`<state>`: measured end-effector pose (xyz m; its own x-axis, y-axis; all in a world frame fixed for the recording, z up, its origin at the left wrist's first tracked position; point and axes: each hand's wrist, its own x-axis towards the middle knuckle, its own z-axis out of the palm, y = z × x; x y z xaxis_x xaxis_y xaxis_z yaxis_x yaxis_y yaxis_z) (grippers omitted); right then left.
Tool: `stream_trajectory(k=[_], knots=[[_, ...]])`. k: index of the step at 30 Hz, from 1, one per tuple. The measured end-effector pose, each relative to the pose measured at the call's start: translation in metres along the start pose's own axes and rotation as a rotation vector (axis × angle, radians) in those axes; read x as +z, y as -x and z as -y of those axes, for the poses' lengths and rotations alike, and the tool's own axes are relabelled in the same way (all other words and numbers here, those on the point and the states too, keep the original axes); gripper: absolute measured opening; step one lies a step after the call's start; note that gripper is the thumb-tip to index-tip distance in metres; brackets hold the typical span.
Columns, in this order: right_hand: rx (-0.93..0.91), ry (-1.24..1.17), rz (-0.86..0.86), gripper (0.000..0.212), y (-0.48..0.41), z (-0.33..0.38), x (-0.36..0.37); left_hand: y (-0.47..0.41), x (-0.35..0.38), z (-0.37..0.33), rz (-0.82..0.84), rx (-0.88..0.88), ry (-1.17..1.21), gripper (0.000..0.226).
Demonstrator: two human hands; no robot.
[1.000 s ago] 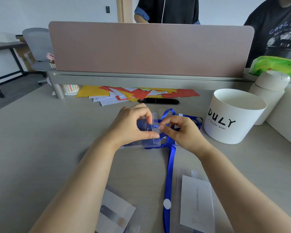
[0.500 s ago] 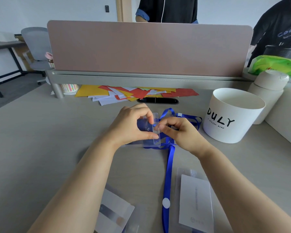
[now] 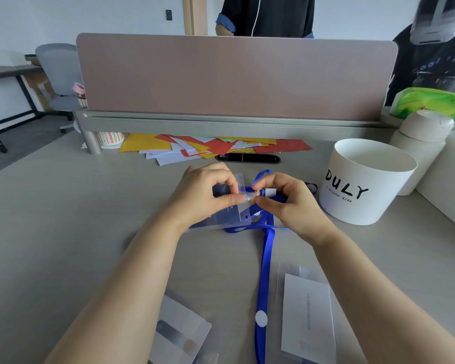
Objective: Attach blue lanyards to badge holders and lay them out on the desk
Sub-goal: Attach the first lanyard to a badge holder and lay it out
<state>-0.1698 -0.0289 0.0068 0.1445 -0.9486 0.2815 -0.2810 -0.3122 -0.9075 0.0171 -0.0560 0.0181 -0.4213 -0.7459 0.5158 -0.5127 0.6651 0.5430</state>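
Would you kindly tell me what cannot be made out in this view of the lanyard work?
- Head view: whether the clip has entered the slot of the held badge holder; fingertips of the left hand and right hand cover it.
- Print on the card in the near-right badge holder: too small and blurred.
- Near-left badge holder and blue lanyard: cut off by the bottom edge.
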Motion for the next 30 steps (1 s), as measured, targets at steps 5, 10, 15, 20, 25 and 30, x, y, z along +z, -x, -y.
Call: stream_trajectory(k=[5, 10, 15, 20, 25, 30], knots=[[-0.069, -0.015, -0.017, 0.017, 0.001, 0.003, -0.0003, 0.0019, -0.0016, -0.0012, -0.06, -0.126, -0.031, 0.039], [-0.064, -0.073, 0.003, 0.018, 0.0016, 0.0058, 0.0002, 0.0006, -0.0013, -0.0052, -0.001, -0.192, -0.062, 0.042], [-0.094, -0.025, -0.016, 0.03, 0.0007, 0.0063, 0.0006, 0.0021, -0.0015, -0.0089, 0.036, -0.235, -0.093, 0.012], [-0.115, 0.069, -0.031, 0.032, 0.0015, 0.0074, 0.0034, 0.001, -0.0002, -0.0086, 0.021, -0.223, -0.096, 0.014], [-0.101, 0.113, -0.077, 0.03, 0.0005, 0.0074, 0.0051, 0.0006, -0.0009, -0.0089, 0.122, -0.203, -0.075, 0.015], [-0.106, 0.11, -0.083, 0.029, 0.0007, 0.0071, 0.0069, -0.0003, -0.0027, -0.0072, 0.174, -0.182, -0.066, 0.013]])
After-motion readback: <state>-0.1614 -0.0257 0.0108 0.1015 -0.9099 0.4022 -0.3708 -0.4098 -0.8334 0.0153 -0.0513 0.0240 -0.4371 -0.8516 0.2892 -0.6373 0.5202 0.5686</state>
